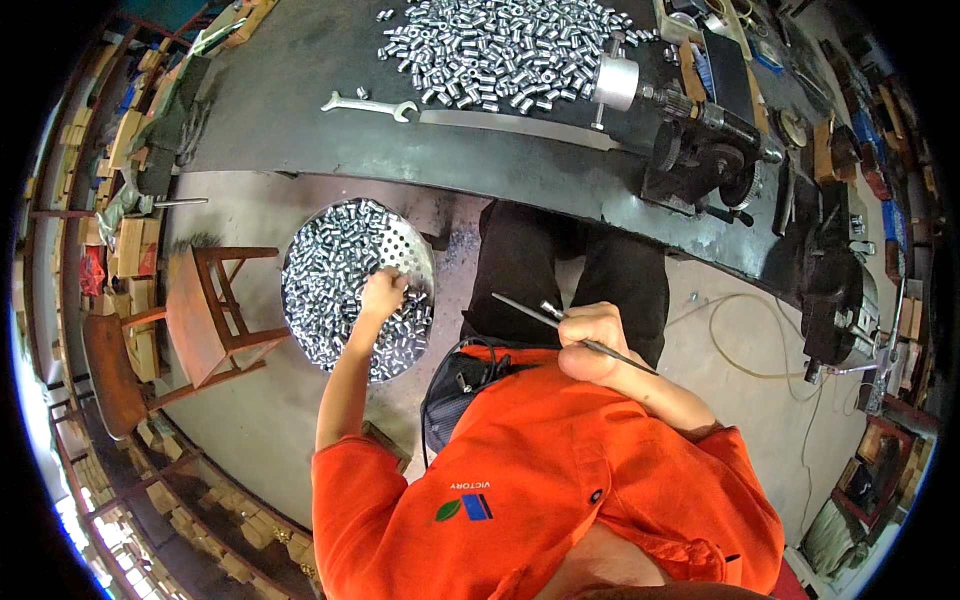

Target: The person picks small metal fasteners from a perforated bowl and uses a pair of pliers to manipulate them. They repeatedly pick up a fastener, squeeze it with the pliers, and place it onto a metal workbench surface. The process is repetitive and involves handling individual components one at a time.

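One left hand (pixel 383 293) is resting among uncountably many metal sleeves (pixel 335 270) in one round perforated pan (pixel 408 250), presumably sitting left of the two legs (pixel 620 275) for easy reach; its fingers are curling inward, and I, viewing remotely, cannot tell whether they are pinching anything. One right hand (pixel 592 330) is closing around one slim dark tool (pixel 515 306), seemingly slanting it to free the fingertips beside one small silver piece (pixel 549 309); one spanner (pixel 370 106) and one sleeve heap (pixel 490 50) are lying on one bench (pixel 280 120)

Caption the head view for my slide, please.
Left hand among small metal cylinders in a round perforated pan; right hand gripping a slim dark rod, workbench beyond.
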`<action>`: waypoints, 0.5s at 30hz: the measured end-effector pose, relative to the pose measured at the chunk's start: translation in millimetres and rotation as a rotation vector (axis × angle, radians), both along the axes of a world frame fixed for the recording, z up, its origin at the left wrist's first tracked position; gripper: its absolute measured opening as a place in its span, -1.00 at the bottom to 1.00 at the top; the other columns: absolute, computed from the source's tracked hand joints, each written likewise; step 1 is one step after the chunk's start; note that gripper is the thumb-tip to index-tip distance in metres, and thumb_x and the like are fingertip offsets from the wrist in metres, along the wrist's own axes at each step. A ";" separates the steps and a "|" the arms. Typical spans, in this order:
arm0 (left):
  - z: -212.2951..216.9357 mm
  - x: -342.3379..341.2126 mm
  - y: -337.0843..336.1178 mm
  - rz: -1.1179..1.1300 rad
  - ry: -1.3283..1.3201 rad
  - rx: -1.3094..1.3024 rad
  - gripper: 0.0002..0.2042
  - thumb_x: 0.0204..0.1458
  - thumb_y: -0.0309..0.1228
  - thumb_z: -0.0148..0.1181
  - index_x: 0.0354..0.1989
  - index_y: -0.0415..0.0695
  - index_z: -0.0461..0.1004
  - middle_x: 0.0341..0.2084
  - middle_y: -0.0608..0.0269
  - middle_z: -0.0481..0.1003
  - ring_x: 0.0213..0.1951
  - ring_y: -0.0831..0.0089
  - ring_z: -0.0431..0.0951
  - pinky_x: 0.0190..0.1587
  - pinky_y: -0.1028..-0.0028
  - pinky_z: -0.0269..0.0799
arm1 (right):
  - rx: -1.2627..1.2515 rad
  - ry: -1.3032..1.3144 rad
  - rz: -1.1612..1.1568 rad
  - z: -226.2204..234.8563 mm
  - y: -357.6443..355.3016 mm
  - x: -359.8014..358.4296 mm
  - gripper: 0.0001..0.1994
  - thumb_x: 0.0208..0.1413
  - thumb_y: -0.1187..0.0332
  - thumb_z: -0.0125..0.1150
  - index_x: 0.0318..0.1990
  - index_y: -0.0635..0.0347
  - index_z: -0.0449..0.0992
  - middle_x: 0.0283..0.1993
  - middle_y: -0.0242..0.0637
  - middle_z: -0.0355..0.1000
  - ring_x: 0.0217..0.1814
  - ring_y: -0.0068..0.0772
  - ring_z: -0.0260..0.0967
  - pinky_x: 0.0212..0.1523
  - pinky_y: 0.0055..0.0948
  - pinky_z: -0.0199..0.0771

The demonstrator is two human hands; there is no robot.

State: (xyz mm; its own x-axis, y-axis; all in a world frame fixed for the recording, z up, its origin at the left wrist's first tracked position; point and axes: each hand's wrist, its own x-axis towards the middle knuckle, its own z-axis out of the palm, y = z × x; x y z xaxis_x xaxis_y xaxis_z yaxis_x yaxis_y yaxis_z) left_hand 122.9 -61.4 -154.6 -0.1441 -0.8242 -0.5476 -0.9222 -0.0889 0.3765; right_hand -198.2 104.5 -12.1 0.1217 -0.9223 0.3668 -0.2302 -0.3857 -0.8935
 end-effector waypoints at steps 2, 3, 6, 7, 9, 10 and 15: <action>12.4 0.5 7.4 0.326 0.652 0.134 -0.82 0.06 -0.46 0.06 -0.30 -0.38 0.38 -0.52 -0.02 0.49 -0.42 0.35 0.57 -0.37 0.43 0.48 | -0.029 0.008 -0.008 0.8 -4.1 2.8 -0.76 -0.32 0.46 0.00 -0.78 0.19 0.04 -0.78 -0.29 -0.05 -0.82 -0.36 -0.05 -0.77 -0.41 -0.13; 18.6 -2.5 14.6 0.507 0.958 0.195 -0.80 0.05 -0.50 0.06 -0.25 -0.43 0.34 -0.49 -0.04 0.48 -0.41 0.34 0.56 -0.37 0.44 0.48 | -0.043 0.012 -0.012 0.7 -5.9 3.6 -0.76 -0.31 0.46 0.00 -0.78 0.19 0.05 -0.78 -0.28 -0.04 -0.82 -0.36 -0.05 -0.77 -0.41 -0.13; 74.7 -34.0 28.8 0.374 1.086 0.219 -0.77 0.06 -0.53 0.04 -0.17 -0.45 0.29 -0.43 -0.05 0.48 -0.42 0.28 0.56 -0.31 0.44 0.47 | -0.015 0.004 0.080 3.5 -12.0 5.0 -0.75 -0.27 0.45 0.02 -0.76 0.20 0.06 -0.76 -0.27 -0.01 -0.79 -0.34 0.00 -0.75 -0.38 -0.07; 87.7 -44.6 33.2 0.330 1.105 0.226 -0.81 0.05 -0.56 0.07 -0.19 -0.39 0.32 -0.45 0.07 0.48 -0.44 0.36 0.54 -0.29 0.46 0.45 | 0.000 -0.002 0.112 6.4 -15.1 5.6 -0.74 -0.26 0.44 0.03 -0.76 0.20 0.06 -0.76 -0.27 -0.01 -0.79 -0.33 0.01 -0.75 -0.38 -0.06; 115.2 -65.7 41.4 0.128 1.105 0.158 -0.81 0.01 -0.59 0.12 -0.19 -0.33 0.35 -0.48 0.19 0.46 -0.47 0.45 0.50 -0.32 0.52 0.43 | -0.043 -0.017 0.157 8.5 -20.3 7.8 -0.75 -0.25 0.44 0.06 -0.74 0.21 0.09 -0.75 -0.26 0.00 -0.78 -0.31 0.03 -0.73 -0.37 -0.03; 124.9 -74.2 45.9 0.110 1.099 0.160 -0.81 -0.02 -0.59 0.17 -0.21 -0.27 0.38 -0.50 0.28 0.45 -0.48 0.54 0.46 -0.35 0.57 0.40 | -0.030 -0.022 0.164 6.0 -21.0 9.5 -0.75 -0.25 0.45 0.06 -0.74 0.22 0.10 -0.75 -0.26 0.01 -0.78 -0.31 0.04 -0.73 -0.37 -0.02; 150.3 -98.9 60.2 -0.088 1.060 0.085 -0.79 -0.13 -0.63 0.26 -0.27 -0.28 0.45 -0.47 0.35 0.44 -0.44 0.65 0.43 -0.39 0.66 0.36 | 0.004 -0.034 0.168 -2.4 -20.5 15.1 -0.77 -0.30 0.47 0.09 -0.74 0.20 0.12 -0.75 -0.25 0.03 -0.78 -0.27 0.07 -0.73 -0.35 0.00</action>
State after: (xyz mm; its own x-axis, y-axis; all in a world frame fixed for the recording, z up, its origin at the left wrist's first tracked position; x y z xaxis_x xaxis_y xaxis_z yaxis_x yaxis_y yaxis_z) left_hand 24.0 -1.2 -4.3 -0.6383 -0.7523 -0.1633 -0.1325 -0.1016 0.9860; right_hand -183.2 84.1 -14.5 0.2618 -0.8916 0.3696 -0.1324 -0.4125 -0.9013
